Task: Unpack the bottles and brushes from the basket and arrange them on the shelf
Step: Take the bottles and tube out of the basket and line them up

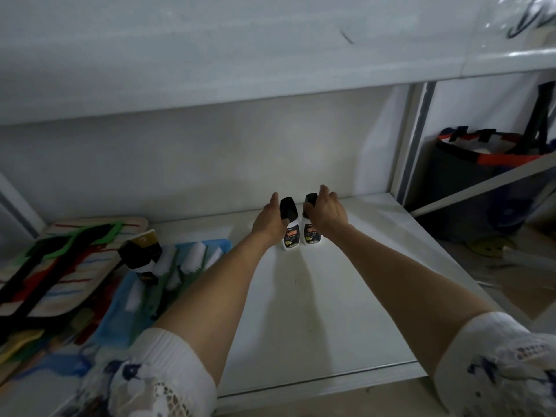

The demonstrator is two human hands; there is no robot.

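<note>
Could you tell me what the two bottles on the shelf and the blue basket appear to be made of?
The two bottles, left bottle and right bottle, look like smooth white plastic with glossy black caps and printed labels. The blue basket seems to be moulded plastic with a matte, even colour and a thin rigid rim. The shelf looks like white laminated board, faintly reflective; that is less certain.

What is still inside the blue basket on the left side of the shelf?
In the blue basket one bottle with a black cap stands, and several brushes with white bristles lie beside it. Its near part is blurred and covered by the left forearm, so anything lower cannot be seen.
</note>
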